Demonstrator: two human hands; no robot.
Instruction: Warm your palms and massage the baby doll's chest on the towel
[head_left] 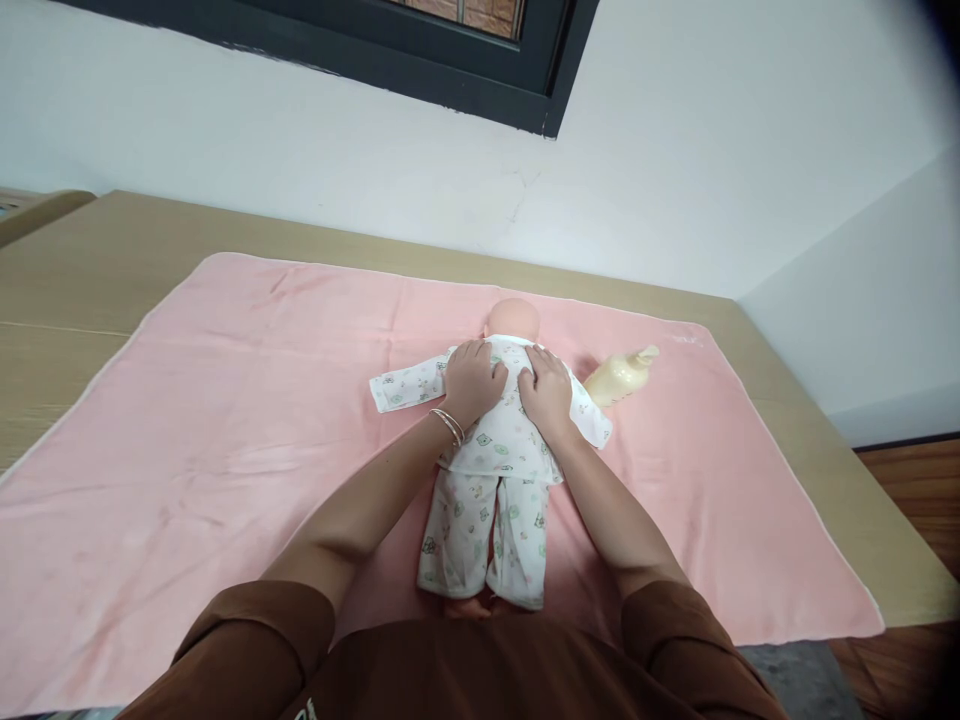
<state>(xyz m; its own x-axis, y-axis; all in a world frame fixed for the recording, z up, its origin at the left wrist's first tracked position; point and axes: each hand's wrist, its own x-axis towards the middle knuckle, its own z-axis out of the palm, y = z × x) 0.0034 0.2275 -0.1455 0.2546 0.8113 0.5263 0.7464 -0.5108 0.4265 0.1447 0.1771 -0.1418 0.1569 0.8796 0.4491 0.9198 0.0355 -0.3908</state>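
Note:
A baby doll [512,440] in a white printed top and matching trousers [457,535] lies stretched out, its bald head [513,318] toward the wall. I cannot make out facial features on the head. My left hand [474,380], with bracelets at the wrist, rests on the doll's upper body by the left shoulder, fingers laid over the cloth. On the opposite shoulder lies my right hand [545,390], its fingers also stretched over the top. Both thumbs point inward. Neither hand is visibly gripping the fabric. The doll's sleeves spread out to both sides.
Under the doll a pink blanket [285,440] covers much of the wooden table [795,400]. A cream-coloured bottle [621,377] lies beside the doll's right-hand sleeve. Behind the table stands a white wall [420,170] with a dark window frame [480,85].

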